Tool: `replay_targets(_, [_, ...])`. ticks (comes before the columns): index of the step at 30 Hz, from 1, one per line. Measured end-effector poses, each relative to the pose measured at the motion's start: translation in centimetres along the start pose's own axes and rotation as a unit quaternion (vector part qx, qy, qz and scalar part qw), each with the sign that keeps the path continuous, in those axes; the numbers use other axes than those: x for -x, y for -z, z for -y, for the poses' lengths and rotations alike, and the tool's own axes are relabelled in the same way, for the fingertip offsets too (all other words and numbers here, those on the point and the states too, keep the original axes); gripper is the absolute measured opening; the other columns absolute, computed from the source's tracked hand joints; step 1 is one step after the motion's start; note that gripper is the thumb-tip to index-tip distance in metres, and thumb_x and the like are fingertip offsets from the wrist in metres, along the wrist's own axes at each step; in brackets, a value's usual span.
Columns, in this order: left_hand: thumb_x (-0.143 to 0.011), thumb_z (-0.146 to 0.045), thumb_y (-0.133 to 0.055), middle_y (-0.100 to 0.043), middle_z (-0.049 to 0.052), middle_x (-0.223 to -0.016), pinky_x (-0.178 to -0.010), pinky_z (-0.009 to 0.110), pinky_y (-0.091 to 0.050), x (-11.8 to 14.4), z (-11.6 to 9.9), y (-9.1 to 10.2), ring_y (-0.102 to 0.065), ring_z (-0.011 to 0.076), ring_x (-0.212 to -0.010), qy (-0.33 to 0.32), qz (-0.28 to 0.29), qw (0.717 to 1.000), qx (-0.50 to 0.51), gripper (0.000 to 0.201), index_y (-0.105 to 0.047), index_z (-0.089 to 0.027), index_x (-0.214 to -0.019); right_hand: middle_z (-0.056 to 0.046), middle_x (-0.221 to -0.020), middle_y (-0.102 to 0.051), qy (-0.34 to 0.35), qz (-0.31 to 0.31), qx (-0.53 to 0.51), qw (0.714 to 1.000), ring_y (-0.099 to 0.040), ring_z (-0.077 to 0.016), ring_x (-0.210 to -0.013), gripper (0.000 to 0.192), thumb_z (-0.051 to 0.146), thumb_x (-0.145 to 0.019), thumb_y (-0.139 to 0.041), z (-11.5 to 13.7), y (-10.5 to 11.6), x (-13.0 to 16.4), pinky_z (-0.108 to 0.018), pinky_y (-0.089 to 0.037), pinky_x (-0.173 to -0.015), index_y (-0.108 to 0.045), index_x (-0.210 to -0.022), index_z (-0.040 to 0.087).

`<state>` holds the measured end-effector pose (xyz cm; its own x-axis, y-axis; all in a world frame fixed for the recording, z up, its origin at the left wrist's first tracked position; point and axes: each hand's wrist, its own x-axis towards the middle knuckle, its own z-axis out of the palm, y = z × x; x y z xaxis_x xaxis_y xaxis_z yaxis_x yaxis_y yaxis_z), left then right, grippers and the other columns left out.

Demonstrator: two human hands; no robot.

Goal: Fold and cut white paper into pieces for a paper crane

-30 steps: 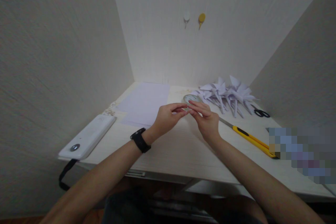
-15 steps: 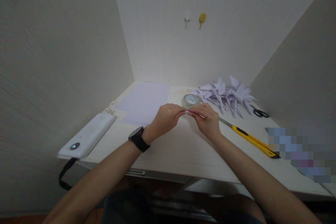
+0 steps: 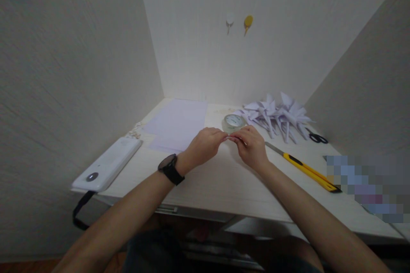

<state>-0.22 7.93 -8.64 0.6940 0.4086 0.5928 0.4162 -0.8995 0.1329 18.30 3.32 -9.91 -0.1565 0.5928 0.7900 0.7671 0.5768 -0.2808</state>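
Note:
My left hand (image 3: 208, 145) and my right hand (image 3: 251, 147) meet fingertip to fingertip above the middle of the white desk (image 3: 211, 190). Both are closed in a pinch on a tiny white piece of paper (image 3: 228, 137), mostly hidden by the fingers. Its shape is too small to make out. Just behind the fingertips lies a roll of clear tape (image 3: 233, 123). Several folded white paper pinwheel shapes (image 3: 275, 115) are heaped at the back right. Flat white paper sheets (image 3: 179, 121) lie beyond my left hand.
A yellow utility knife (image 3: 309, 170) with its blade out lies right of my right hand. Black-handled scissors (image 3: 317, 137) are by the right wall. A white power bank-like device (image 3: 107, 166) with a black strap sits at the left edge. Two hooks (image 3: 248, 21) hang on the back wall.
Both hands stay together at almost the same spot. The right fingers have curled slightly more, and less of the white piece shows.

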Motion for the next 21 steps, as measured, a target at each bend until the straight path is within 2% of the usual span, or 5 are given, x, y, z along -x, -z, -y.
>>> replay_targets(5, [-0.096,-0.021,-0.048,-0.073,0.007,-0.090,-0.078,0.029,-0.049,-0.38,0.13,0.20,-0.067,0.0184,-0.084,0.068,0.021,0.993,0.090,0.021,-0.067,-0.015,-0.092,-0.006,-0.081,-0.073,-0.074,0.011,-0.058,0.995,-0.062,-0.0208,-0.076,0.023,0.038,-0.090,-0.057,0.00,-0.22,-0.01,-0.034,-0.047,-0.071,-0.072,-0.084,0.022])
replay_targets(8, [-0.092,-0.017,-0.049,-0.072,0.003,-0.081,-0.073,0.026,-0.047,-0.53,0.27,0.41,-0.065,0.0158,-0.076,0.113,0.060,0.982,0.140,0.021,-0.068,-0.016,-0.082,-0.005,-0.074,-0.071,-0.146,0.053,-0.091,0.984,-0.061,-0.0182,-0.067,0.029,0.043,-0.090,-0.057,-0.12,-0.34,0.05,-0.030,-0.045,-0.064,-0.071,-0.077,0.020])
replay_targets(11, [-0.091,-0.016,-0.048,-0.071,0.002,-0.076,-0.069,0.025,-0.045,-0.52,0.35,0.45,-0.064,0.0142,-0.070,0.132,0.075,0.974,0.170,0.023,-0.068,-0.016,-0.080,-0.002,-0.061,-0.066,-0.198,0.108,-0.110,0.968,-0.055,-0.0146,-0.056,0.039,0.048,-0.090,-0.053,-0.20,-0.33,0.01,-0.027,-0.037,-0.055,-0.068,-0.069,0.019])
replay_targets(15, [-0.093,-0.021,-0.047,-0.069,0.002,-0.070,-0.064,0.024,-0.043,-0.49,0.37,0.40,-0.060,0.0133,-0.063,0.147,0.089,0.970,0.174,0.028,-0.069,-0.016,-0.076,-0.001,-0.057,-0.062,-0.203,0.154,-0.131,0.958,-0.049,-0.0131,-0.051,0.044,0.050,-0.092,-0.048,-0.13,-0.33,-0.10,-0.026,-0.033,-0.052,-0.063,-0.065,0.019])
replay_targets(21, [-0.093,-0.026,-0.051,-0.068,0.002,-0.068,-0.063,0.025,-0.042,-0.58,0.59,0.33,-0.057,0.0125,-0.059,0.154,0.106,0.966,0.176,0.029,-0.070,-0.016,-0.074,-0.001,-0.059,-0.062,-0.196,0.126,-0.112,0.966,-0.051,-0.0141,-0.053,0.033,0.040,-0.091,-0.050,0.04,-0.77,0.16,-0.026,-0.035,-0.054,-0.060,-0.066,0.021])
